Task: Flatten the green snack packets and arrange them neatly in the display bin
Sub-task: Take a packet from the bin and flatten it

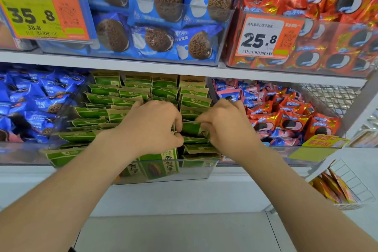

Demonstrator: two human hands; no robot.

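The left hand (155, 127) and right hand (225, 122) each pinch one green packet (192, 129) held between them inside the clear bin (184, 172); more packets (131, 92) stand in rows beyond the knuckles.

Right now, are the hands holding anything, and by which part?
Yes: one green packet in the bin. The left hand pinches its left edge, the right hand its right edge.

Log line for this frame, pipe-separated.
step: arranging | left hand: pinches green packet | right hand: pinches same packet | display bin: nearly full
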